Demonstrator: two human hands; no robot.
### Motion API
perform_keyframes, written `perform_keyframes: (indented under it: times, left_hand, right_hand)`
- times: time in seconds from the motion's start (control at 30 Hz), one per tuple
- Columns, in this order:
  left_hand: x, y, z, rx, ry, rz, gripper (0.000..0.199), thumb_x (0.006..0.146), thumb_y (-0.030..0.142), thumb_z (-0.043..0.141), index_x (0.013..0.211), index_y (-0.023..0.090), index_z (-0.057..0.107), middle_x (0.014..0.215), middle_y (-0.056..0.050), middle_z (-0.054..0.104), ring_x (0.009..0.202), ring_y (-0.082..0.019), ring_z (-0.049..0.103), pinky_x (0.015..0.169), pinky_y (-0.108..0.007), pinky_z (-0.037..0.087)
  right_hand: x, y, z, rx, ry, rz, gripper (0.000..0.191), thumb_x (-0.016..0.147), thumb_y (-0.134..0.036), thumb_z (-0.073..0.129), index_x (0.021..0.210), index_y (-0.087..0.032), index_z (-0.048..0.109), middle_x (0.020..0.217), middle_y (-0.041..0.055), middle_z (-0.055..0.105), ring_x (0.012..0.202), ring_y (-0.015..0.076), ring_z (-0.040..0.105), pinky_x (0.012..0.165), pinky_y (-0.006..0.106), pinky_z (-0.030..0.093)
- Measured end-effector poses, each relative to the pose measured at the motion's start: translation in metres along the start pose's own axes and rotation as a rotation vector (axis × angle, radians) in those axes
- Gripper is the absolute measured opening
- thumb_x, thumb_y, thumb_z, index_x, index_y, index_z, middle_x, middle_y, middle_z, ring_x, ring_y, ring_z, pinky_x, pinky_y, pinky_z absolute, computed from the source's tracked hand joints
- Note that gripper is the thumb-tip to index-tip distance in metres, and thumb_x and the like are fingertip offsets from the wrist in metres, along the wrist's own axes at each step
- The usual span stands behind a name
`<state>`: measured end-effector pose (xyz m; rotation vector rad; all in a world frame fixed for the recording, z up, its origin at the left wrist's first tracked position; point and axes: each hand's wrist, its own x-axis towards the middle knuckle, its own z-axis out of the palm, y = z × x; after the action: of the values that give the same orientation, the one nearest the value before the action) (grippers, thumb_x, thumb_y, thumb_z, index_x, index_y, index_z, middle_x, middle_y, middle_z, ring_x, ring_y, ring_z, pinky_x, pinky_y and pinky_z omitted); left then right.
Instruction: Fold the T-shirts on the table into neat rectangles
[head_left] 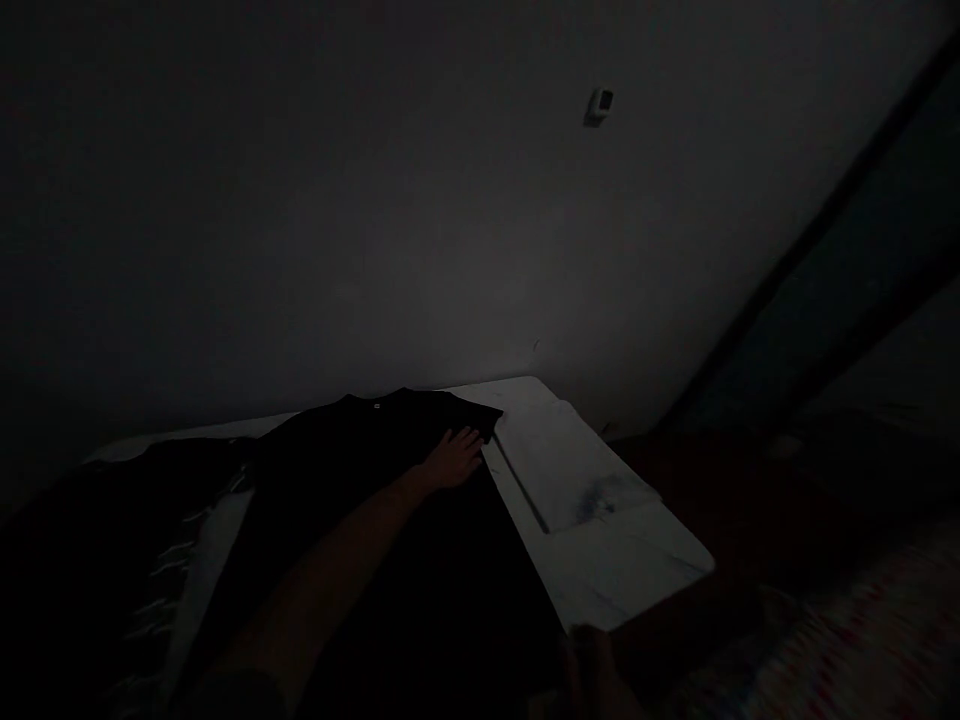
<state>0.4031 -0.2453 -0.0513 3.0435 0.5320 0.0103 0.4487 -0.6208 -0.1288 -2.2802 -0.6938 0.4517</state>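
A black T-shirt [360,450] lies spread out on a white marble-patterned table [630,580], its neckline toward the wall. My left hand [454,460] rests flat on the shirt beside the sleeve on the right, fingers stretched and slightly apart. At the bottom of the view, near the table's front edge and the shirt's lower right side, is my right hand [604,685]. It is very dark there, so its fingers and anything in them cannot be made out.
Another dark garment [82,540] with pale marks along its edge lies at the left. A flat pale sheet or folded cloth [574,460] is on the table's right part. Behind stands a grey wall [420,220] with a small white device [601,102]. A patterned fabric [855,640] shows at lower right.
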Motion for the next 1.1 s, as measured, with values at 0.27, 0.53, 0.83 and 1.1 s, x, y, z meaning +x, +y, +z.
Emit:
perform_keyframes:
  times: [0.27, 0.53, 0.83, 1.1]
  left_hand:
    - [0.032, -0.006, 0.037, 0.043, -0.069, 0.019, 0.061, 0.105, 0.043, 0.023, 0.158, 0.014, 0.029, 0.167, -0.018, 0.022, 0.156, -0.036, 0.014, 0.119, -0.066, 0.018]
    - [0.032, -0.007, 0.039, 0.063, -0.057, -0.005, 0.063, 0.105, 0.049, 0.023, 0.159, 0.019, 0.028, 0.168, -0.014, 0.022, 0.156, -0.032, 0.016, 0.121, -0.062, 0.019]
    - [0.021, 0.005, 0.029, -0.036, 0.049, -0.02, 0.059, 0.106, 0.045, 0.021, 0.157, 0.018, 0.034, 0.167, -0.013, 0.027, 0.155, -0.03, 0.019, 0.122, -0.059, 0.021]
    - [-0.11, -0.022, 0.012, -0.012, 0.06, -0.135, 0.06, 0.106, 0.051, 0.02, 0.157, 0.022, 0.034, 0.166, -0.011, 0.03, 0.156, -0.027, 0.017, 0.123, -0.058, 0.016]
  right_hand:
    - [-0.006, -0.011, -0.005, 0.33, 0.058, 0.077, 0.042, 0.091, -0.062, 0.047, 0.093, -0.023, 0.064, 0.083, 0.0069, 0.074, 0.077, 0.0243, 0.071, 0.068, 0.031, 0.052]
    - [-0.018, 0.009, -0.008, 0.254, 0.016, 0.116, 0.046, 0.094, -0.061, 0.041, 0.089, -0.024, 0.068, 0.086, 0.0057, 0.075, 0.079, 0.0221, 0.07, 0.069, 0.03, 0.052]
    - [-0.017, 0.017, -0.004, 0.071, 0.027, 0.068, 0.047, 0.097, -0.06, 0.035, 0.096, -0.026, 0.067, 0.091, 0.0081, 0.076, 0.079, 0.0247, 0.072, 0.066, 0.033, 0.052]
    - [0.037, -0.063, -0.009, 0.023, 0.074, -0.538, 0.044, 0.103, -0.048, 0.038, 0.131, -0.022, 0.059, 0.129, 0.0121, 0.067, 0.117, 0.026, 0.064, 0.099, 0.042, 0.053]
